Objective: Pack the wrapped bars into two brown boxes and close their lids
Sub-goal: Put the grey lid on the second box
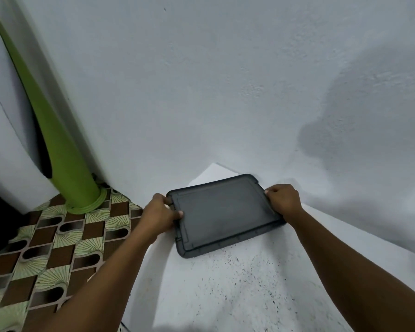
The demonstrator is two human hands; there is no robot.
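A dark grey flat tray (222,212) with rounded corners and a raised rim lies on the far corner of a white speckled table (225,291), close to the wall. My left hand (159,213) grips the tray's left edge, thumb on top. My right hand (283,200) grips its right edge with curled fingers. No wrapped bars and no brown boxes are in view.
A white wall (225,80) rises right behind the table. A green curtain (65,159) hangs to the floor at the left. Patterned brown and green flooring (48,248) lies left of the table.
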